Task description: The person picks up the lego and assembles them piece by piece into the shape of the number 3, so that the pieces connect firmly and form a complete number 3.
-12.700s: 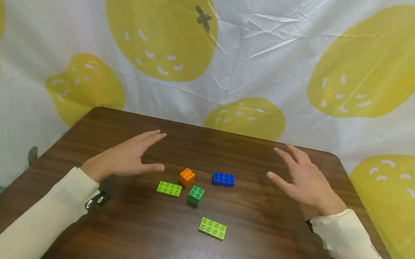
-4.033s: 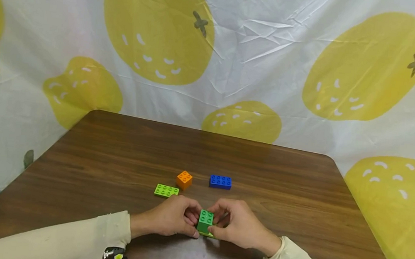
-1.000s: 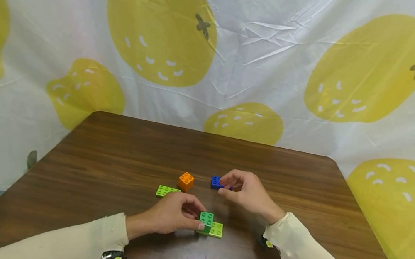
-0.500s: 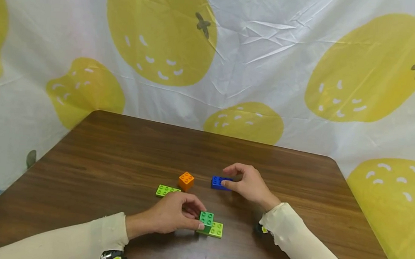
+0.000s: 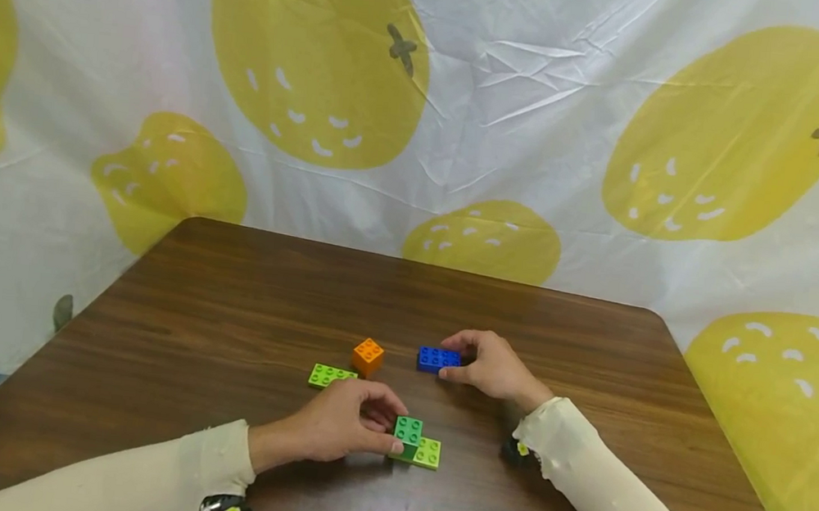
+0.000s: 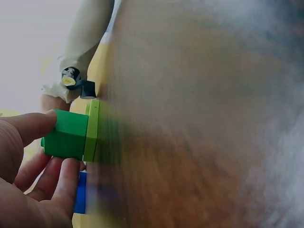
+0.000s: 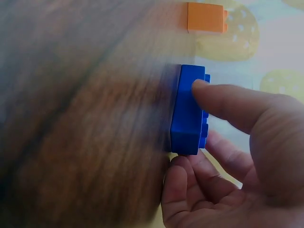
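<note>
My left hand (image 5: 341, 426) pinches a green two-by-two toy brick (image 5: 408, 431) between thumb and fingers. That brick sits on one end of a lime green flat brick (image 5: 427, 453), whose other studs show to the right. In the left wrist view the green brick (image 6: 66, 134) lies flush against the lime piece (image 6: 92, 133). Farther back, my right hand (image 5: 495, 369) holds the right part of a blue two-by-four brick (image 5: 436, 360). Its thumb lies on the near long side of the blue brick (image 7: 190, 104) in the right wrist view; the fingertips behind are partly hidden.
An orange two-by-two brick (image 5: 368, 357) stands left of the blue one. Another lime flat brick (image 5: 327, 375) lies just beyond my left hand, which partly covers it. All rest on a dark brown wooden table (image 5: 265, 291), with a lemon-patterned curtain (image 5: 466, 129) behind.
The green brick has gone onto the near lime piece since the earliest frames. My right hand has left it, reached back to the blue brick, and its fingers have closed around that brick's right part.
</note>
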Motion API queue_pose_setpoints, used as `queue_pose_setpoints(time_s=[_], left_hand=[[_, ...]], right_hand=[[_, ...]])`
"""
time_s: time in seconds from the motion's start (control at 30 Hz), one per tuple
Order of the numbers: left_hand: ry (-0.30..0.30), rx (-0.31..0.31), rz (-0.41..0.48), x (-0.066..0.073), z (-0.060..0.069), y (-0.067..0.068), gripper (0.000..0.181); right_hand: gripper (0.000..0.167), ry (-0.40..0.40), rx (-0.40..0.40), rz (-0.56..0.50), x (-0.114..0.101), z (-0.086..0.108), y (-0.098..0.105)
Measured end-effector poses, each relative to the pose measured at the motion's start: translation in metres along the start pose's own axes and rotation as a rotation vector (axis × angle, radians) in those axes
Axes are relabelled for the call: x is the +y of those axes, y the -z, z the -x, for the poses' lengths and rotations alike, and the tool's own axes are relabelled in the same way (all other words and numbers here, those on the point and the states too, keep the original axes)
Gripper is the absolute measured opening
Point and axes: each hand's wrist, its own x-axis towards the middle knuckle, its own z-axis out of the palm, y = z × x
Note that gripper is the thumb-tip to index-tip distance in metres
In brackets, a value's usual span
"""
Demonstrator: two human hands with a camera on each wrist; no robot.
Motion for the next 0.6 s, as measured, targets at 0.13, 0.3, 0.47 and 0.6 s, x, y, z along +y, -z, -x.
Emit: queue_pose_setpoints(time_s=[0.13, 0.3, 0.47, 0.6], left_hand=[[0.014, -0.006, 0.004, 0.0016, 0.0001, 0.0008, 0.032], [0.017, -0.006, 0.012, 0.0007, -0.0001, 0.0006, 0.032], [0.018, -0.005, 0.008, 0.0006, -0.0008, 0.0006, 0.032], [0.022, -0.006, 0.010, 0.0010, -0.0007, 0.0008, 0.033]], right_hand=[[0.038, 0.004, -0.005, 0.026, -0.0011, 0.0009, -0.0002], [0.037, 0.005, -0.008, 0.027, -0.0025, 0.0017, -0.0001], [0.036, -0.007, -0.011, 0.010, -0.0036, 0.0021, 0.0013], [0.036, -0.001, -0.017, 0.008, -0.0037, 0.0020, 0.0018]])
